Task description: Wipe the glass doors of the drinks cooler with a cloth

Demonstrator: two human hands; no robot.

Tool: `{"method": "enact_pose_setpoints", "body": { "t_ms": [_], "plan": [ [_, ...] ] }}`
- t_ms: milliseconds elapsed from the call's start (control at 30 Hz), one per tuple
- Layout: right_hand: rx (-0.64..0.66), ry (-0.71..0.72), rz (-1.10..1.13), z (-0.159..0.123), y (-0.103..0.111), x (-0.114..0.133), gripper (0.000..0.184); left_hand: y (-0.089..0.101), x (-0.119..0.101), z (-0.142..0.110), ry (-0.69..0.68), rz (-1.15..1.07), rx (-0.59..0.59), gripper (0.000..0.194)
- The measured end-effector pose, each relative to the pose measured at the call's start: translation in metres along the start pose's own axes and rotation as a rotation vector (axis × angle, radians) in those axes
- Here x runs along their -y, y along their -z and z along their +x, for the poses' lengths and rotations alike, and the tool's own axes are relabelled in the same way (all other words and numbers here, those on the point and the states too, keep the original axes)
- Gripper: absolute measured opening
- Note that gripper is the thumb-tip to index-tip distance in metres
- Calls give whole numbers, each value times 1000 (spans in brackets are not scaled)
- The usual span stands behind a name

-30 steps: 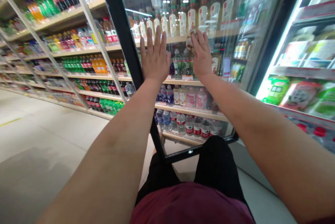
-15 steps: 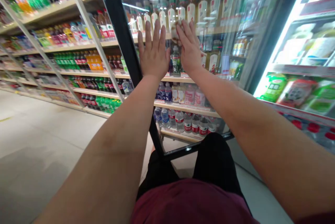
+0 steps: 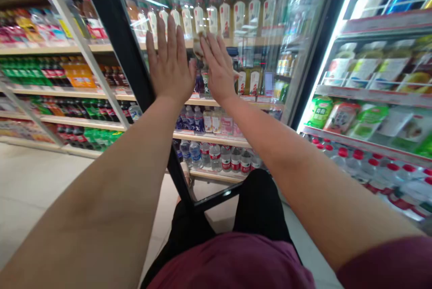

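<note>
A black-framed glass door (image 3: 303,55) of a drinks fridge stands swung open in front of me. My left hand (image 3: 170,70) lies flat against the glass near the frame's left side, fingers spread and nothing held. Just to its right, my right hand (image 3: 219,66) presses a crumpled, pale brown cloth (image 3: 199,47) to the glass. Most of the cloth is hidden under its fingers. Shelves of bottles show through the pane behind both hands.
The lit fridge interior on the right has drink bottles (image 3: 384,61) and red-capped water bottles (image 3: 357,160). Wooden store shelves (image 3: 74,120) with several rows of drinks run along the left. My knees (image 3: 258,199) are close to the door's bottom edge.
The view has turned right, so more of the fridge interior shows and the hands sit further left in the picture. Both hands stay on the glass, the right with the cloth.
</note>
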State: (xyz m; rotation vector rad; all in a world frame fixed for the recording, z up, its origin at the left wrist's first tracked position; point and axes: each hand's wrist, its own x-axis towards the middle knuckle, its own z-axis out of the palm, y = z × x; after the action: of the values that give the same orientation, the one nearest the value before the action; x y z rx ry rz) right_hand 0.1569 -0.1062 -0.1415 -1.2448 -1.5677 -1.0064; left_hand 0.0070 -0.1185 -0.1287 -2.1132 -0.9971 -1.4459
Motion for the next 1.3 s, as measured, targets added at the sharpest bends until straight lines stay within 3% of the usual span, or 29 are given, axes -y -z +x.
{"method": "enact_pose_setpoints", "body": {
  "t_ms": [133, 267, 467, 667, 900, 1033, 1133, 1300],
  "plan": [
    [15, 78, 32, 8, 3, -6, 62, -1, 2, 0, -20, -32, 8, 85],
    [-60, 15, 11, 28, 4, -9, 61, -2, 2, 0, -31, -112, 4, 90],
    [-14, 71, 74, 15, 3, -10, 60, 4, -7, -1, 9, -89, 22, 92],
    [-55, -67, 123, 45, 0, -16, 68, 3, -5, -2, -7, -92, 11, 91],
    [-20, 39, 170, 31, -1, -19, 68, 4, -7, -3, 4, 12, 9, 86],
    [-82, -5, 191, 46, -9, -23, 73, 2, -6, -3, -19, -10, -14, 87],
    [-120, -14, 205, 42, -12, -21, 74, 1, -8, -3, -15, -2, -16, 87],
    [-47, 16, 212, 31, -8, -22, 68, 4, -9, -4, -16, -12, 12, 84]
  ]
}}
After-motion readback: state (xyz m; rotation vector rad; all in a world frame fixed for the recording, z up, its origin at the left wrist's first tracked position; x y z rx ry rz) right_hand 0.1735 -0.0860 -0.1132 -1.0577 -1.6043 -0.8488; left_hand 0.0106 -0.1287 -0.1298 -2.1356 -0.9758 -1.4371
